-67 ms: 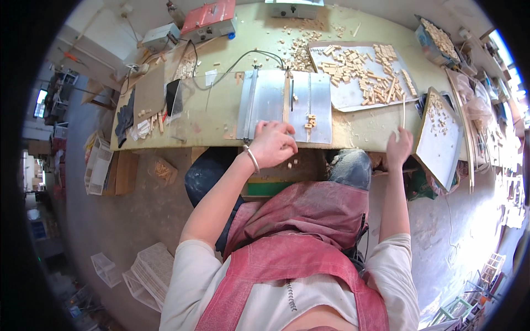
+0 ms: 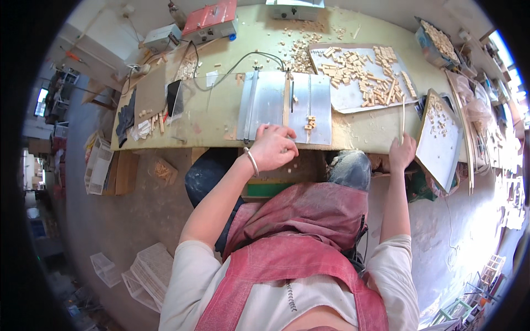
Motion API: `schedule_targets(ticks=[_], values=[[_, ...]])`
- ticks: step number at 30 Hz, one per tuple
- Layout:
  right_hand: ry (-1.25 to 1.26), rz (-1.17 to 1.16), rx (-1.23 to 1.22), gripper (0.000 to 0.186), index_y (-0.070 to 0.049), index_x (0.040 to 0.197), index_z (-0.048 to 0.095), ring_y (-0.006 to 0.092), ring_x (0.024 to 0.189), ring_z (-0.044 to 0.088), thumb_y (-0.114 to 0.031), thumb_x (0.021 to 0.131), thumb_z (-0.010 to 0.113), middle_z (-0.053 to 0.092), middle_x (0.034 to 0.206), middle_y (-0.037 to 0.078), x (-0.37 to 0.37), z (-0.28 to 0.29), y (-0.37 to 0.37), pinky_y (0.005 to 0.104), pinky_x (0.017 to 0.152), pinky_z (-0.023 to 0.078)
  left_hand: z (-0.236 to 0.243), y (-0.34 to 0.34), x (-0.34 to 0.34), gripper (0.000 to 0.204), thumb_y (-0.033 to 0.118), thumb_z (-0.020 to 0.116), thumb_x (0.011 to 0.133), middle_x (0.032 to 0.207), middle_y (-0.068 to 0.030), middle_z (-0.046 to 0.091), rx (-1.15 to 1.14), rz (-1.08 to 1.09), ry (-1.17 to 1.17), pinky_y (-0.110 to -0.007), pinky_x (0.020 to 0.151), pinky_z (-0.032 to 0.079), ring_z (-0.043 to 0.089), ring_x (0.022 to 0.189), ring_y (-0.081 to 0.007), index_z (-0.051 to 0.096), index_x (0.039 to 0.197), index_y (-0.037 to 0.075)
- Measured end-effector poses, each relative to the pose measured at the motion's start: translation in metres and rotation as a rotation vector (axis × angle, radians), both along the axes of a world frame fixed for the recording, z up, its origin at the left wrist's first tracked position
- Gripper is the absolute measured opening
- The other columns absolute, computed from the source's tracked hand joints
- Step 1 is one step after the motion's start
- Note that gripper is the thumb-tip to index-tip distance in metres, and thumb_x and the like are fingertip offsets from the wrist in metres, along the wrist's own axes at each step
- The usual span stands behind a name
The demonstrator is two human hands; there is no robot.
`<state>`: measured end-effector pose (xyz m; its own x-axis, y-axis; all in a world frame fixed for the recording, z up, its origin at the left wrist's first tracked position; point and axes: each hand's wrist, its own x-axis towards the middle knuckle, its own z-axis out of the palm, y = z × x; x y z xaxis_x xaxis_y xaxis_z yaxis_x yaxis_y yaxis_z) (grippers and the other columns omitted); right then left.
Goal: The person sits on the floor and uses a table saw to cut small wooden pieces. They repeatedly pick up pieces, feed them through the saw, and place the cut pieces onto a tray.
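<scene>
My left hand (image 2: 274, 147), with a bracelet at its wrist, is at the front edge of a silvery metal sawing plate (image 2: 269, 105). Its fingers are loosely curled and the thumb stands apart; nothing shows between them. Small pale wood bits (image 2: 289, 170) are in the gap just below this hand. On the right, my right hand (image 2: 402, 152) is closed on the lower end of a thin wooden stick (image 2: 403, 115), which points away from me over the table edge. Two small wooden blocks (image 2: 311, 122) sit on the plate's right part, beside a slim dark bar (image 2: 292, 96).
Beyond the stick lies a board (image 2: 343, 103) strewn with many wooden blocks. A tilted tray (image 2: 437, 144) with small pieces stands at the right. A clear sheet (image 2: 204, 118), a phone (image 2: 174, 98) and dark gloves (image 2: 126, 118) lie left. A black cable (image 2: 243, 60) crosses behind the plate.
My right hand has come slightly right and down, its fingers now closed round the stick's near end. The left hand has shifted slightly; the wood bits below it are a little lower.
</scene>
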<state>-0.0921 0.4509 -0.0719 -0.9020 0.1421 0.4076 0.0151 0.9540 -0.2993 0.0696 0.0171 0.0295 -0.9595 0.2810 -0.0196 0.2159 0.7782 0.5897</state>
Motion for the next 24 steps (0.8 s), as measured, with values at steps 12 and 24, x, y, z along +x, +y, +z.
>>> schedule_targets(ticks=[12, 24], values=[[-0.339, -0.054, -0.129, 0.032, 0.002, 0.111, 0.062, 0.0475, 0.105, 0.066, -0.022, 0.091, 0.069, 0.066, 0.112, 0.028, -0.001, -0.048, 0.043, 0.0542, 0.089, 0.055, 0.005, -0.054, 0.139, 0.026, 0.013, 0.072, 0.084, 0.112, -0.0054, 0.072, -0.202, 0.561, 0.391, -0.044, 0.103, 0.04, 0.064, 0.111, -0.0261, 0.071, 0.111, 0.012], [0.02, -0.119, -0.463, 0.016, 0.004, 0.102, 0.064, 0.0402, 0.091, 0.065, -0.003, 0.088, 0.061, 0.068, 0.101, 0.022, 0.009, -0.086, 0.091, 0.0478, 0.086, 0.053, -0.003, -0.073, 0.2, 0.026, 0.008, 0.071, 0.086, 0.105, -0.0037, 0.072, -0.187, 0.835, 0.369, -0.041, 0.104, 0.039, 0.065, 0.106, -0.024, 0.071, 0.112, 0.011]])
